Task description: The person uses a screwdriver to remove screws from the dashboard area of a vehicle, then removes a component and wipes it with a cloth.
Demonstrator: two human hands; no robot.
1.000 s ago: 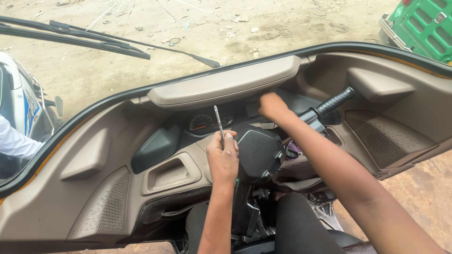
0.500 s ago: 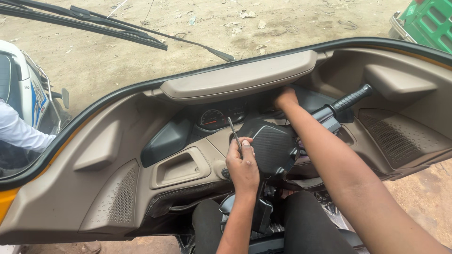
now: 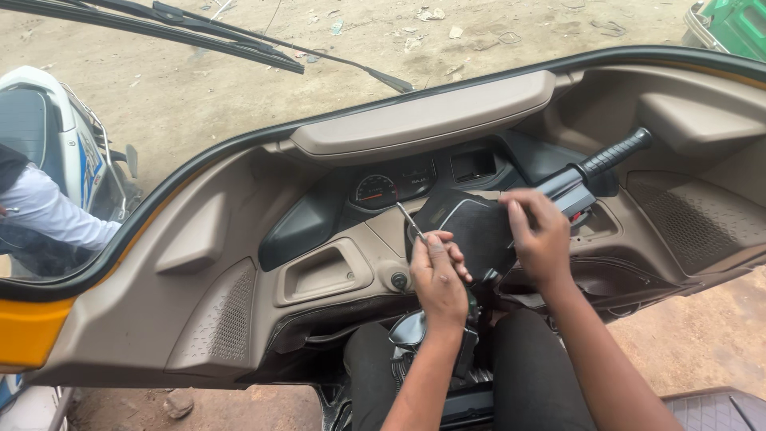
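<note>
At the far left, beyond the glass, a person's white sleeve (image 3: 48,215) shows beside a white scooter body (image 3: 56,128) standing on sandy ground (image 3: 239,96). Two black wiper arms (image 3: 231,36) cross the upper left of the windscreen, whose black rubber edge (image 3: 239,148) curves along the top of a beige plastic dashboard (image 3: 199,319). On the left half of that dashboard sit a perforated speaker grille (image 3: 227,315) and, right of it, a rectangular recessed pocket (image 3: 323,271). Farther back in the middle, a long beige hood (image 3: 423,120) overhangs a dark instrument cluster with a round dial (image 3: 395,187).

Just near of the cluster, the left hand (image 3: 439,279) is closed around a thin silver metal tool (image 3: 411,222), fingers curled and pressed together on its lower end; the shaft sticks up and to the left from the fist, its tip close to the left edge of a black plastic handlebar centre cover (image 3: 471,227). That cover lies in the middle of the scene, between the two hands and in front of the cluster. The right hand (image 3: 538,235) rests on the right side of the cover, fingers laid flat and slightly spread against it, thumb at its upper edge; it presses rather than pinches. Right of this hand, a black ribbed handlebar grip (image 3: 614,153) angles up to the right. Far right, a second speaker grille (image 3: 702,227) fills the dashboard, and a green vehicle corner (image 3: 734,24) shows at the upper right. The person's dark-trousered knees (image 3: 527,375) are at the near edge.
</note>
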